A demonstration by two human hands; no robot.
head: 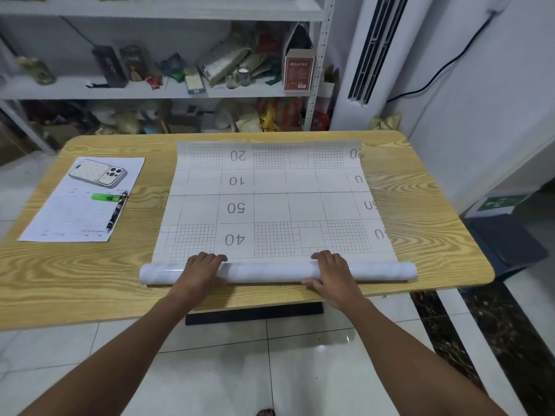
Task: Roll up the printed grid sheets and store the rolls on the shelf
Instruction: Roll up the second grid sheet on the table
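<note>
roll [270, 272], lower centre of frame — looks light, glossy, probably slippery | left hand [200, 270], right hand [334, 271] each curl over it | grid sheet [270, 202] thin, likely crease-prone

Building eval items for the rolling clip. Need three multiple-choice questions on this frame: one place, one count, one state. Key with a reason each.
1. Where is the green highlighter?
A. on the printed page
B. on the grid sheet
C. on the roll

2. How many hands hold the roll?
A. none
B. one
C. two

3. The grid sheet is:
A. fully flat
B. partly rolled from its near edge
C. fully rolled

Key:
1 A: it lies on the page beside a black pen, left of the sheet.
2 C: left hand and right hand both have fingers over the roll.
3 B: the roll sits at the near edge, and the numbered grid lies flat beyond it.
</note>
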